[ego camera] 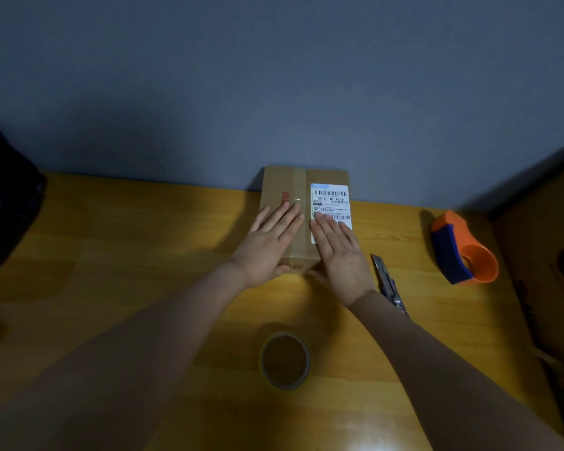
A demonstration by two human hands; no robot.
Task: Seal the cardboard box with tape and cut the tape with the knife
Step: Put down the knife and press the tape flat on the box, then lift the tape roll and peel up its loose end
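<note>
A small brown cardboard box (295, 190) with a white shipping label lies flat against the wall at the back of the table. A strip of clear tape runs along its middle seam. My left hand (267, 245) lies flat on the box's left half, fingers apart. On the right half my right hand (339, 252) rests flat, partly over the label. A roll of tape (285, 361) sits on the table near me, between my forearms. The utility knife (388, 281) lies just right of my right wrist, blade extended and pointing away.
An orange and blue tape dispenser (463, 252) stands to the right on the wooden table (127, 255). A large cardboard box (547, 242) fills the right edge. A dark bag (4, 196) sits at the far left. A grey wall rises behind the table.
</note>
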